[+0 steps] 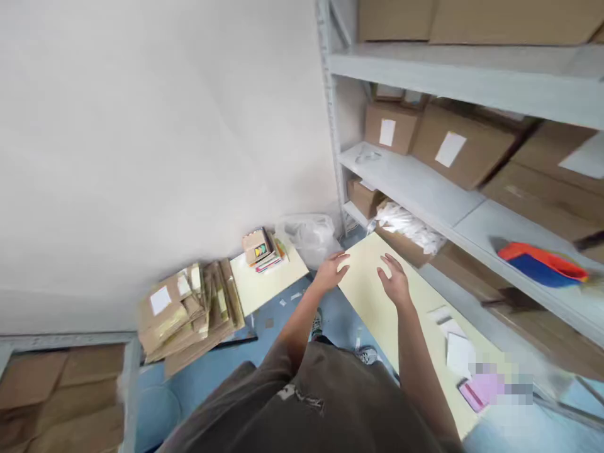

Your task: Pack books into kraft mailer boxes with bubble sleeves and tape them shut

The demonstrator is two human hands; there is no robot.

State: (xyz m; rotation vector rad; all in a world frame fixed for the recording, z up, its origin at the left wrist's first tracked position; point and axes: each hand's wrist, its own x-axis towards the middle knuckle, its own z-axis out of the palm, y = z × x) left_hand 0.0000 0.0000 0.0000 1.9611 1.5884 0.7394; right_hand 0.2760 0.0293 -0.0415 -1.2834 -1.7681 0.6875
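My left hand (330,270) reaches out over the near corner of a pale yellow table (377,302), fingers spread, with nothing in it. My right hand (394,280) hovers just above the same table top, fingers loosely apart and also with nothing in it. Both hands are close to the table's far end, near a crumpled clear plastic bag (311,236) on the floor.
A grey metal shelf rack (425,189) with cardboard boxes (391,126) stands right. A red and blue folded item (542,263) lies on a shelf. Papers (455,346) lie on the table. A low yellow board (268,280) carries small boxes; flattened cardboard (189,314) is stacked left on the blue floor.
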